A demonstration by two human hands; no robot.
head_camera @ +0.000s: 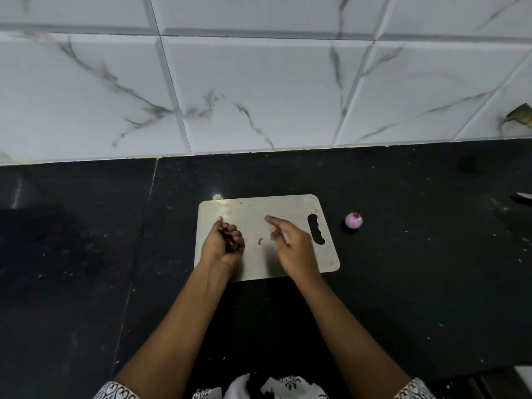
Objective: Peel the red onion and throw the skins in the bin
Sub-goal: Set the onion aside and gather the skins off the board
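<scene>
Purple onion (353, 220), apparently peeled, right of hands (223, 243) (293, 249)

White marble-veined wall tiles (259, 82), black speckled stone countertop (86, 254), dim light

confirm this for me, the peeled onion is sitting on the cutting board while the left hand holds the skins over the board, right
Not quite. The head view shows the peeled onion off the cutting board, resting on the black counter to the right of the board's handle slot. The rest stands: the left hand holds the skins over the board.
</scene>
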